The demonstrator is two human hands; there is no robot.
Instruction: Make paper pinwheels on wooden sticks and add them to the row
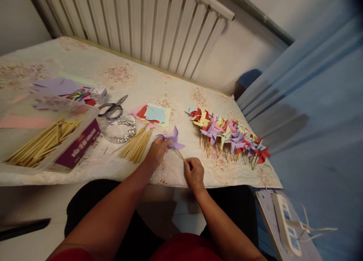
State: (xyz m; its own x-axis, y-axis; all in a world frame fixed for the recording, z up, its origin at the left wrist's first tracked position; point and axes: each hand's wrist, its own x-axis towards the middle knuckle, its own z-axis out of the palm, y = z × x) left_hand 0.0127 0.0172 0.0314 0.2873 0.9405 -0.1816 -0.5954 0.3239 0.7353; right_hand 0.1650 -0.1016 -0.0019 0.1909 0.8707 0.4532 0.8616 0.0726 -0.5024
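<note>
A purple paper pinwheel (173, 140) on a thin wooden stick lies low over the table near its front edge. My left hand (157, 150) pinches the pinwheel's paper at its left side. My right hand (194, 173) is closed round the lower end of the stick. A loose bundle of wooden sticks (137, 144) lies just left of my left hand. A heap of finished pinwheels (228, 135) in red, yellow, purple and green lies to the right.
Colored paper squares (154, 114), scissors (112, 107) and a round clear tape roll (118, 129) lie behind the sticks. A clear tray of sticks (42, 140) stands at the left. A radiator (147, 26) runs behind the table. A power strip (285, 221) sits lower right.
</note>
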